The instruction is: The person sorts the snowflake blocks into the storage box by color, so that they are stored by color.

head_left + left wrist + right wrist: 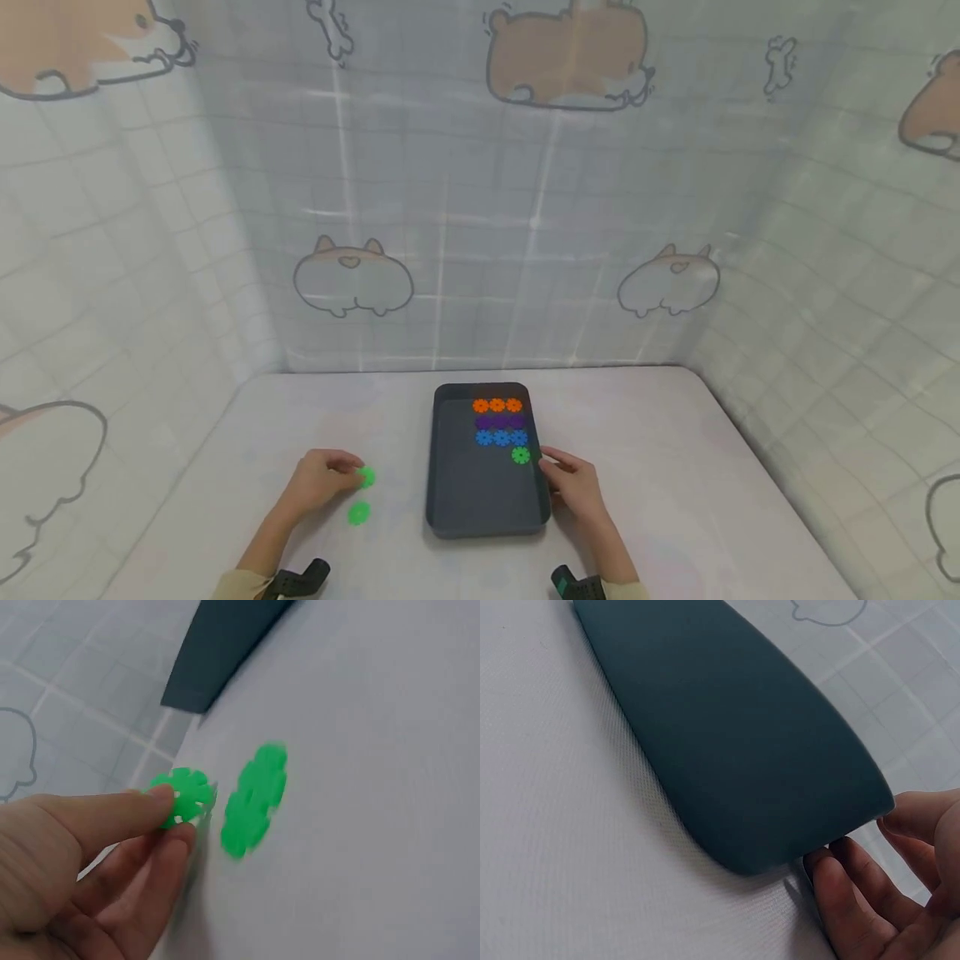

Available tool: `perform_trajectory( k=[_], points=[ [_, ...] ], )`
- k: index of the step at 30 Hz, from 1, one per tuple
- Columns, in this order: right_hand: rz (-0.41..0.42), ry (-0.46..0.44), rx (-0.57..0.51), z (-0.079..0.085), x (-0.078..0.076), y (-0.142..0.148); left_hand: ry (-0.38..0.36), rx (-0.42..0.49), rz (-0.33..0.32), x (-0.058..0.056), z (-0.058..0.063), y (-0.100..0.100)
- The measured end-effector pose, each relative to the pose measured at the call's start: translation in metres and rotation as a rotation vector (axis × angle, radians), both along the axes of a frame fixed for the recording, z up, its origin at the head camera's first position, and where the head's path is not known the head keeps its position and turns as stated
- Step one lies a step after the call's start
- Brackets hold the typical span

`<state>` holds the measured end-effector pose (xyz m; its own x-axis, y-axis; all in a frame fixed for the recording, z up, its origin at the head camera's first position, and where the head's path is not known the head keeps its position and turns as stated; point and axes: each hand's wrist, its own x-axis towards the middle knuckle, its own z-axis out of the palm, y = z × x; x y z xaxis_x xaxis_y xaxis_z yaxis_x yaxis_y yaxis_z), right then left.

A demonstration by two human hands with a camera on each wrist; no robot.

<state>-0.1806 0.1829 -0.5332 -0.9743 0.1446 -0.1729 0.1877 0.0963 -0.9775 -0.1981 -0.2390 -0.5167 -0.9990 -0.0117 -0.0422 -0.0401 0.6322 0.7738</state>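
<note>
Between thumb and fingers, my left hand (322,482) pinches a green flower-shaped disc (191,796), left of the tray. A second green disc (359,512) lies on the table just nearer to me; it is blurred in the left wrist view. My right hand (577,485) holds the right side of the dark grey tray (480,500), its fingers at the rim and outer wall. Inside the tray, toward the right, are rows of orange discs (497,405), purple discs (495,422) and blue discs (501,437). Below them sits one green disc (521,455).
The white tabletop (637,433) surrounds the tray on all sides. Behind it and along both sides hang pale sheets (487,208) with a grid and cartoon dog prints. Dark devices are strapped at both wrists.
</note>
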Motion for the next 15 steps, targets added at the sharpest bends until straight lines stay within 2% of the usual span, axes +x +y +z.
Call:
perform_trajectory(
  k=[7,15],
  points=[
    [0.003,0.0,0.011,0.0,0.001,0.0,0.035,0.156,0.042,-0.001,0.002,0.026],
    [-0.004,-0.005,0.014,0.002,-0.001,-0.001,0.019,0.4,-0.007,-0.004,0.015,0.061]
  ],
)
